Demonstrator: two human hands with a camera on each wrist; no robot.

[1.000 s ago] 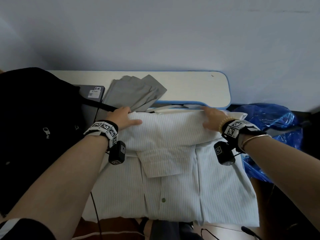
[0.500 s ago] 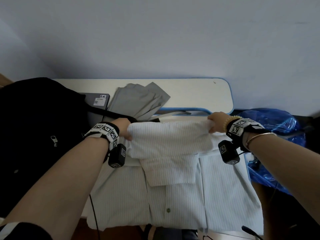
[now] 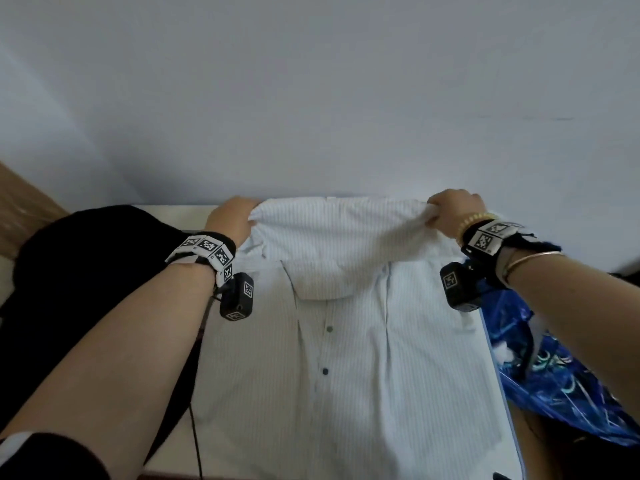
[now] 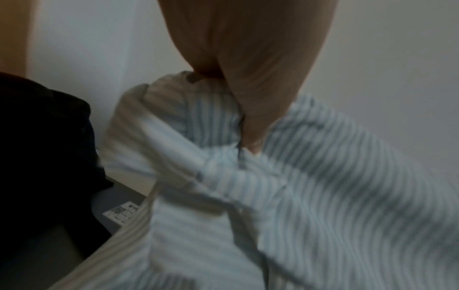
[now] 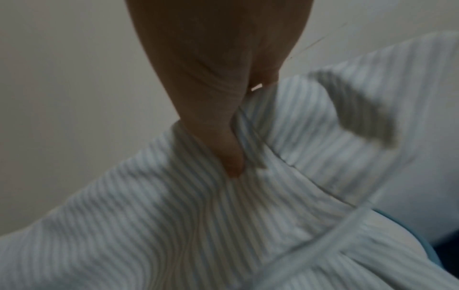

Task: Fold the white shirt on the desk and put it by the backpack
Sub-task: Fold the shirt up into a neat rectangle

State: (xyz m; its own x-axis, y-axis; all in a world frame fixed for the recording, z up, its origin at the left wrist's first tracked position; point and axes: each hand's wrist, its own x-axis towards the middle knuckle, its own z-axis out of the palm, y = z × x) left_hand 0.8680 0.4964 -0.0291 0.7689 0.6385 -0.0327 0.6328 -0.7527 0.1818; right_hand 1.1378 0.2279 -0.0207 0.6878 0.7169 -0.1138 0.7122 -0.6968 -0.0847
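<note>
Head view: I saw the left hand and the right hand each pinching bunched cloth at the far edge of the white shirt, that edge raised at mid-frame. Rest of the shirt lay flat on the desk across lower centre, buttons facing up. Left wrist view showed fingers curled into the striped cloth. Backpack sat at left, touching the shirt's left side. Blue plastic bag at lower right.

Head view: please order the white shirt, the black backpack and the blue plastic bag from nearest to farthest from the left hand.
1. white shirt: gripped by the left hand.
2. black backpack: just left of that hand.
3. blue plastic bag: far right, beyond the shirt.
</note>
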